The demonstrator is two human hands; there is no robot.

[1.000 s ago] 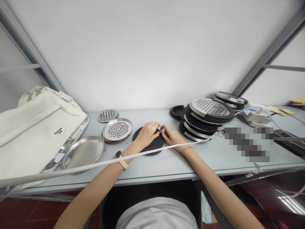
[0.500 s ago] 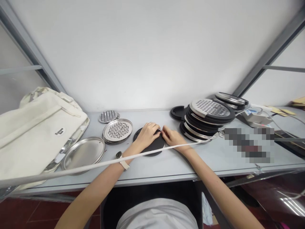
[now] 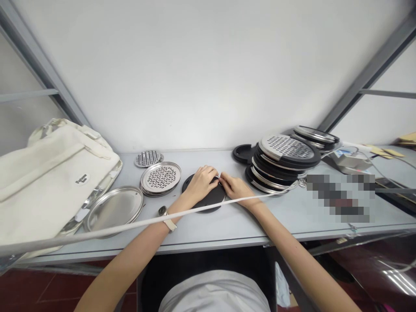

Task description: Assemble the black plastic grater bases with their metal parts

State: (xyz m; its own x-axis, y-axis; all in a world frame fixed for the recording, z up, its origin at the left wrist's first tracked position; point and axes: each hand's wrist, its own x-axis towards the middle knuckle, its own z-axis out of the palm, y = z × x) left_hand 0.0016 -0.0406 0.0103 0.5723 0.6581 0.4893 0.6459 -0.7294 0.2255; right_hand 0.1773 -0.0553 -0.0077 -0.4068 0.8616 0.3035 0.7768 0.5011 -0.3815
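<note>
Both hands barely shifted since earlier | left hand (image 3: 201, 183) and right hand (image 3: 234, 186) pinch small metal ring (image 3: 220, 181) together over black disc (image 3: 208, 197) | ring light, stiff, slippery; grip at rim.

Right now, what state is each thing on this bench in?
black disc: flat, under both hands
left hand: pressing on disc
right hand: fingers pinching something small
perforated plates: stacked
plain tray: lying flat
black-rimmed discs: piled, leaning
white bag: slumped
</note>
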